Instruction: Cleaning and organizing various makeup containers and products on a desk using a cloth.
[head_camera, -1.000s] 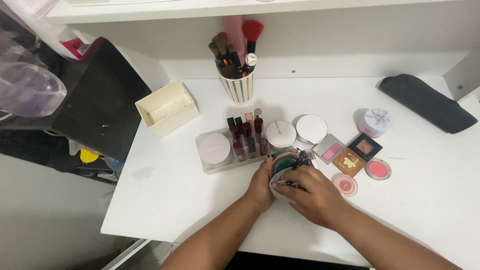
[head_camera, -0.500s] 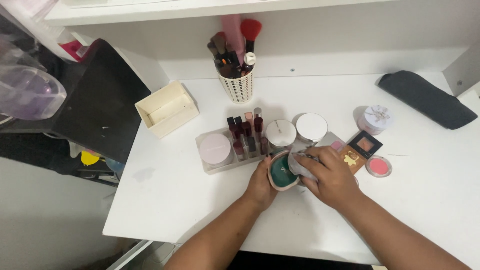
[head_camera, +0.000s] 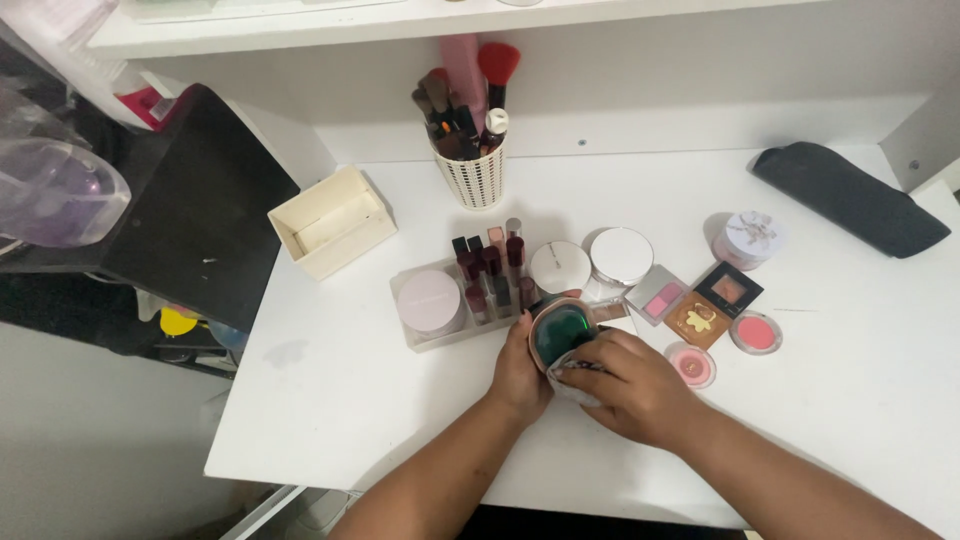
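Centre of frame: left hand (head_camera: 520, 370) clasps a green compact (head_camera: 560, 330); right hand (head_camera: 630, 390) pinches a cloth (head_camera: 578, 385) against it. A slipping grip could drop the compact onto the lipsticks (head_camera: 492, 272) on the bench (head_camera: 340, 400).

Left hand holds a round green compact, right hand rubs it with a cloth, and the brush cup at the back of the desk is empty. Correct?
Not quite. The head view shows the brush cup full of makeup brushes. The left hand does hold the green compact, with the right hand pressing a cloth on it.
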